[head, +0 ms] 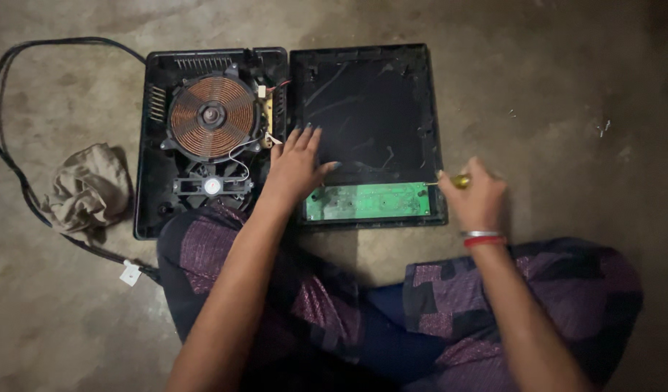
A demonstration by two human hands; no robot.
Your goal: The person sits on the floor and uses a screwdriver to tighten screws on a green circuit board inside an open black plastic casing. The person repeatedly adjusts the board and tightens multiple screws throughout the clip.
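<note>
An opened induction cooker lies on the floor in front of me. Its black base (154, 190) holds a round copper coil (212, 116) and a small fan (212, 186). The black top cover (370, 109) lies flipped beside it on the right, with a green circuit board (366, 201) along its near edge. My left hand (296, 163) rests flat, fingers spread, on the cover's left edge. My right hand (477, 196) grips a yellow-handled screwdriver (457, 181), its thin shaft pointing left at the circuit board's right end.
A crumpled beige cloth (87, 190) lies left of the base. A black power cable (14, 167) loops around the left side to a white tag (130, 274). Small bits (602, 128) lie on the concrete floor at the right. My crossed legs fill the foreground.
</note>
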